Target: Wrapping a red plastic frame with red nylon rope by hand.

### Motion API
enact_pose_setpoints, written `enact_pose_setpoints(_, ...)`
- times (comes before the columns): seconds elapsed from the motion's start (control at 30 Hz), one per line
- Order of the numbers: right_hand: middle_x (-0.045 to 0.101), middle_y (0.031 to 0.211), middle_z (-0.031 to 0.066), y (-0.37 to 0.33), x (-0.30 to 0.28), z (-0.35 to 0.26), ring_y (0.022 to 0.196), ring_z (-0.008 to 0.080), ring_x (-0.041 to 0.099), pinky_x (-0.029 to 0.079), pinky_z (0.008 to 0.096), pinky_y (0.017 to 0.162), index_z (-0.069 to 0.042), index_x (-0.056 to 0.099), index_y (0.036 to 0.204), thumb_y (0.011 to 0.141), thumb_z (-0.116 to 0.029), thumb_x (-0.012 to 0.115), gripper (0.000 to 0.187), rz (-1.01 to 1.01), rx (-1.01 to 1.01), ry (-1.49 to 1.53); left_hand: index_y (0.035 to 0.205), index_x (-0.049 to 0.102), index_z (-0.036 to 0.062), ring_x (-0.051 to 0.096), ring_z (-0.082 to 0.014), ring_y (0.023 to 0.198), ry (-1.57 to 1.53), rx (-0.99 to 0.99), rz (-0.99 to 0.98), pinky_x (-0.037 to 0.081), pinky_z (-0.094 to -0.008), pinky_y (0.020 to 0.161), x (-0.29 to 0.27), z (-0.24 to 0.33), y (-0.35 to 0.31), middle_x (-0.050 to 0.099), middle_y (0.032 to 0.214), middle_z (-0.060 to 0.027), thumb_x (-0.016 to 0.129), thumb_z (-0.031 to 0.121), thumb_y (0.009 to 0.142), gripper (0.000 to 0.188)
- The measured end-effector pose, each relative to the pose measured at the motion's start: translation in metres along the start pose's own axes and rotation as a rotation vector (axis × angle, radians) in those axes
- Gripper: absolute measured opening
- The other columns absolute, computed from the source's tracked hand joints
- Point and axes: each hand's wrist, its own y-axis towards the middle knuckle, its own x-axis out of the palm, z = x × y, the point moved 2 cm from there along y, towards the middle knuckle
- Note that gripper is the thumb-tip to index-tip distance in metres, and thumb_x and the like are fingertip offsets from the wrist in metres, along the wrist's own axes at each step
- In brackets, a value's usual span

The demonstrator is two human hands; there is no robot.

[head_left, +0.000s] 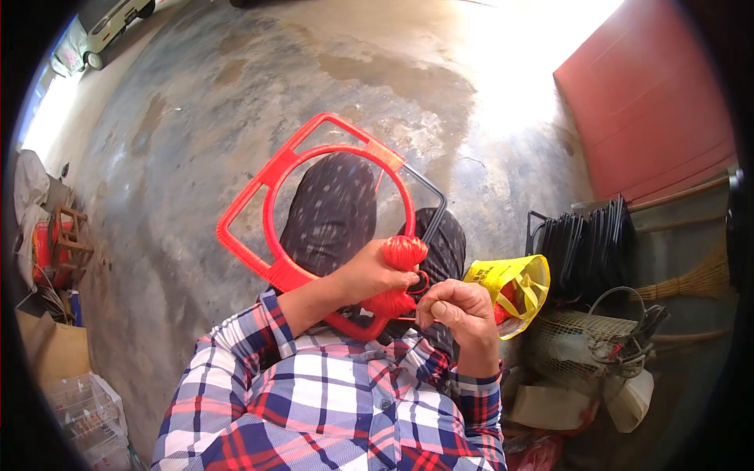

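Note:
Across my lap rests a metal frame [245, 206], a ring set inside a square. Red cord wraps most of it, while a corner on the right shows bare black rod [430, 188]. My left hand [369, 273] reaches over the frame's lower part, its fingers closed round a bundle of glossy red cord [404, 251] that bulges out above and below the grip. Close beside it, my right hand [459, 308] has thumb and fingers pinched together at a thin red strand by the bundle. The fingertips partly hide that strand.
A yellow bag [514, 286] with red material inside stands at my right. Beyond it are stacked black metal frames [585, 243], a wire mesh basket [585, 334] and a straw broom [691, 279]. At left are a wooden rack [72, 243] and a white wire crate [86, 408].

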Motion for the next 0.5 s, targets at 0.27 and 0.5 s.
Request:
enact_pose_setpoints(0.27, 0.065, 0.069, 0.0029, 0.012, -0.005, 0.01, 0.062, 0.0068, 0.06, 0.049, 0.0232, 0.057, 0.004, 0.068, 0.092, 0.091, -0.005, 0.062, 0.01, 0.336, 0.117, -0.715, 0.102, 0.064, 0.0012, 0.063, -0.0109, 0.082, -0.168, -0.035, -0.063, 0.051, -0.0257, 0.075, -0.003, 0.006, -0.007, 0.066, 0.089, -0.0024, 0.073, 0.005, 0.079, 0.025)
enact_pose_setpoints(0.5, 0.067, 0.076, 0.0153, 0.021, 0.006, 0.008, 0.066, 0.0289, 0.067, 0.051, 0.0331, 0.059, -0.001, 0.067, 0.087, 0.08, -0.008, 0.07, 0.01, 0.359, -0.14, -1.184, 0.106, 0.065, 0.0025, 0.062, -0.0105, 0.086, -0.214, -0.109, -0.166, 0.05, -0.0276, 0.081, 0.007, -0.001, -0.007, 0.066, 0.093, -0.0013, 0.07, 0.0, 0.074, 0.033)
